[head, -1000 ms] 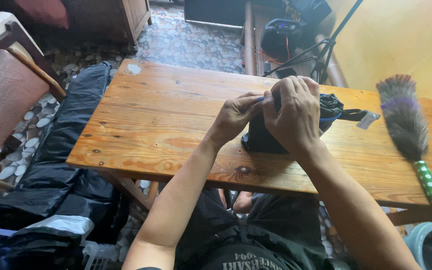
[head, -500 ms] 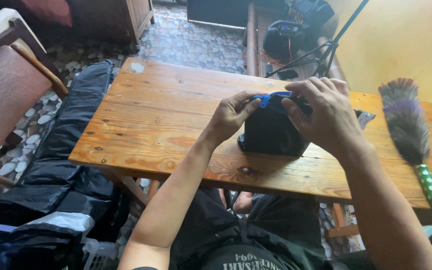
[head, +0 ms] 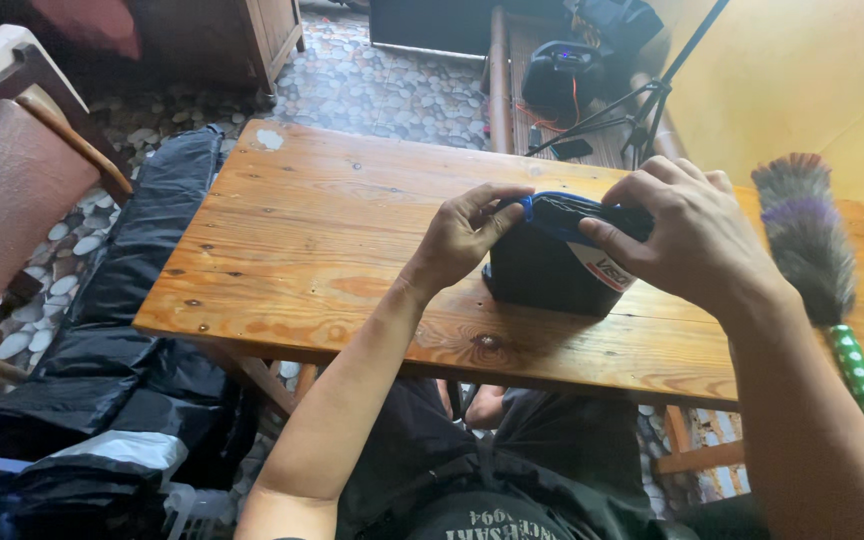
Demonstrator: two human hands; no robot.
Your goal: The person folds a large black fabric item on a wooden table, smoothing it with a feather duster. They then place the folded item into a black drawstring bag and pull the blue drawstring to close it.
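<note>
Both hands pinched the blue-trimmed top edge of a black pouch standing on the wooden table: left hand at its left end, right hand over its right.

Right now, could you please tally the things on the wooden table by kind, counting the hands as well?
Hands: 2, the left hand and the right hand, both gripping the pouch
Black pouch with blue trim: 1
Feather duster: 1
Total: 4, all on the table
</note>
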